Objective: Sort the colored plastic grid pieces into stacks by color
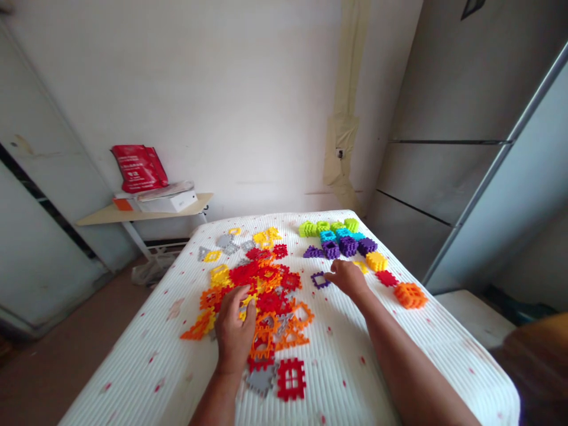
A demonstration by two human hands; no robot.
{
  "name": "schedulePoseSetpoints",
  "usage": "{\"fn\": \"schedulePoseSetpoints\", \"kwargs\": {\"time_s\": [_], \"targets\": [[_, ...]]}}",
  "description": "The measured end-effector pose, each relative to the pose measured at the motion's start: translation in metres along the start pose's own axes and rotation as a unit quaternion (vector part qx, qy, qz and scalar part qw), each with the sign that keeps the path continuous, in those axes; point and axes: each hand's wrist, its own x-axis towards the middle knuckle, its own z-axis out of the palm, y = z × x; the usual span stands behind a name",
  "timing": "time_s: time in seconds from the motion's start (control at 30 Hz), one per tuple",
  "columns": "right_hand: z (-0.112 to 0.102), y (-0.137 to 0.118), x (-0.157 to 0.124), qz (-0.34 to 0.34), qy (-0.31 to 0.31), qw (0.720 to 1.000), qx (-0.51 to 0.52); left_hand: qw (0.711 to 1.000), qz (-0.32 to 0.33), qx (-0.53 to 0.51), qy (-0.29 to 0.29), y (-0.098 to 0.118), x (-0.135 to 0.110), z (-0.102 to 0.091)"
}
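My left hand (235,328) is over the near left side of a loose pile of red, orange, yellow and grey interlocking plastic tiles. Its fingers are curved, with the thumb apart and nothing visible between them. Thumb and fingers of my right hand (348,277) are at the right edge of a purple square frame tile (320,280), pinching it; the fingertips are partly hidden. Just beyond this hand stand stacks of purple tiles (331,249). A yellow tile (361,267) is partly covered by it. In the pile, red tiles (270,302) lie over orange tiles (261,342).
Lime green stacks (308,229) and blue stacks (327,236) stand at the table's far right. Nearer are a yellow stack (377,261), red tiles (386,278) and an orange stack (410,295). A red windowed tile (291,379) lies in front. A side table (104,216) holds a red bag (138,168).
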Motion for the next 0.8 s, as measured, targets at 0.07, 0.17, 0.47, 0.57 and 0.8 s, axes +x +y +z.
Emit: {"fn": "schedulePoseSetpoints", "kwargs": {"time_s": [0.07,0.17,0.47,0.57,0.8], "targets": [[0.005,-0.01,-0.006,-0.004,-0.017,1.0,-0.021,1.0,-0.001,0.0,0.0,0.0,0.0,0.0],[0.015,-0.025,-0.014,0.0,-0.035,0.998,-0.058,1.0,-0.009,0.001,-0.002,0.0,0.0,0.0],[0.0,-0.016,0.004,0.002,0.079,0.997,-0.02,1.0,-0.006,-0.001,0.002,0.0,0.0,-0.001],[-0.011,-0.006,0.024,0.023,0.169,0.985,0.0,1.0,-0.011,-0.004,0.0,0.0,0.0,0.0],[0.009,0.0,0.051,0.045,0.165,0.985,-0.005,1.0,-0.02,-0.008,-0.001,-0.001,0.001,0.001]]}}
